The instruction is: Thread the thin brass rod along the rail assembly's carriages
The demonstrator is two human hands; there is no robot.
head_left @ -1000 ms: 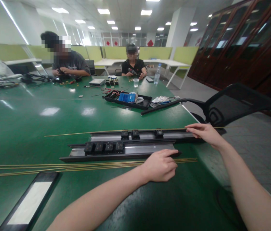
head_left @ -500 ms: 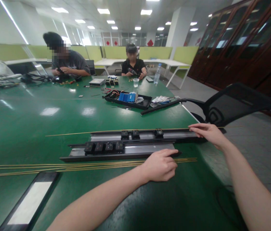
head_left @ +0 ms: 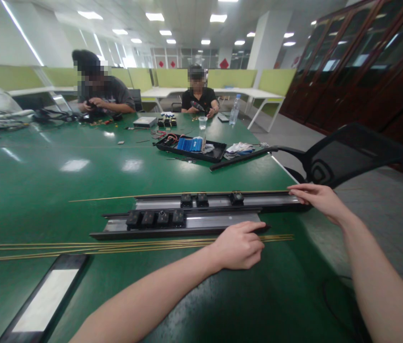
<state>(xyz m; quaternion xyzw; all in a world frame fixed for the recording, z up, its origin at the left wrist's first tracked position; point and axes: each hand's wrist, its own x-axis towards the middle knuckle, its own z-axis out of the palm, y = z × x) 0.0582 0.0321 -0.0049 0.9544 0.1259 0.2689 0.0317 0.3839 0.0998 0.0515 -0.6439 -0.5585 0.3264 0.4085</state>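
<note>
Two long dark rails with silvery channels lie side by side. My left hand (head_left: 240, 245) is at the right end of the near rail (head_left: 219, 220), curled over its front edge, index finger stretched along it and the other fingers folded. Several small black blocks (head_left: 148, 218) sit in that rail's left half. At the right end of the far rail (head_left: 215, 202), my right hand (head_left: 317, 197) pinches a thin brass rod (head_left: 101, 198), which runs along the far edge and sticks out to the left. Three black blocks (head_left: 237, 197) sit in the far rail.
Several loose brass rods (head_left: 122, 247) lie in front of the rails, by a phone-like slab (head_left: 46, 297). Behind are a black tray (head_left: 215, 151), gloves (head_left: 239, 149), a cup (head_left: 202, 123) and a bottle (head_left: 235, 110). A chair (head_left: 351, 155) stands right; co-workers sit across.
My right hand has shifted slightly right along the far rail's end. The left hand, rails and blocks look unmoved.
</note>
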